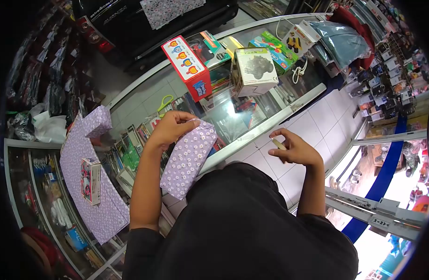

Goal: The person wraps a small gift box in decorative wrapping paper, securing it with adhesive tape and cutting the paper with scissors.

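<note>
A package in purple flowered paper (188, 161) stands tilted at the counter's near edge. My left hand (173, 128) pinches the top end of this package, thumb and fingers on its paper. Off to the right, over the tiled floor, my right hand (291, 148) holds a small pale strip (279, 144) between its thumb and fingers, apart from the package. Green-handled scissors (166, 103) lie on the glass just beyond my left hand.
The glass counter (251, 133) carries a red and white box (188, 67), a white box (255, 72) and a green box (275, 52). More flowered paper (76, 149) lies at left under a small box (90, 181). A black car (121, 28) stands beyond.
</note>
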`<state>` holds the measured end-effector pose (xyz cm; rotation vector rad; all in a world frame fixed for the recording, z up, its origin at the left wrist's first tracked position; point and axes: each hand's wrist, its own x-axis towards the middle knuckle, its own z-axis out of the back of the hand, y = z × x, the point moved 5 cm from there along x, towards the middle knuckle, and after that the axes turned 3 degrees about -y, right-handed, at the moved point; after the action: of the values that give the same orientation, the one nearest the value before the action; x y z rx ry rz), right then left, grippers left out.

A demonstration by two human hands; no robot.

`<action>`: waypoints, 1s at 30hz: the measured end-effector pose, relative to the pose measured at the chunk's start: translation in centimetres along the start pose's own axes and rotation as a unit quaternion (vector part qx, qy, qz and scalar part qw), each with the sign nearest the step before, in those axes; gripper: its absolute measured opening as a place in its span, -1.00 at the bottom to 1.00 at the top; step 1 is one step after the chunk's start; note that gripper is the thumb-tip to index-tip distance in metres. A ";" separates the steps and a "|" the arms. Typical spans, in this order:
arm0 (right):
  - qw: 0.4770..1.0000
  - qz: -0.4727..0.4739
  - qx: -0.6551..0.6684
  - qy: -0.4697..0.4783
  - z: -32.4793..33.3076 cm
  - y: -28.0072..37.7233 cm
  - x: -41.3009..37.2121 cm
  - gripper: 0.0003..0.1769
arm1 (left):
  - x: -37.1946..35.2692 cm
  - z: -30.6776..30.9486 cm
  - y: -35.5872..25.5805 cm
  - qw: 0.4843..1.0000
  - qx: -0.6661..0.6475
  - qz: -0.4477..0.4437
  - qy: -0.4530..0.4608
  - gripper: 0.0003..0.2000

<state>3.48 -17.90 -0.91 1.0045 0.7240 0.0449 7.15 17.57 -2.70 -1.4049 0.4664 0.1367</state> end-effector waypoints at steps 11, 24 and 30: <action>0.958 -0.011 0.268 0.098 -4.4 -2.9 -0.6 -0.52 | 0.1 -0.1 -0.1 1.000 -0.001 0.019 0.011 -0.80; 0.910 0.066 0.387 -0.133 -6.7 -4.4 0.2 -0.73 | -0.3 -0.4 -1.2 1.000 0.012 0.020 0.005 -0.80; 0.916 0.021 0.394 -0.064 -5.9 -4.8 1.9 -0.76 | 0.5 -0.4 -0.4 1.000 0.003 -0.002 0.021 -0.79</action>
<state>0.20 -15.49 -7.56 1.7777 0.6001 -0.2972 7.67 17.06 -2.58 -1.4044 0.4987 0.1015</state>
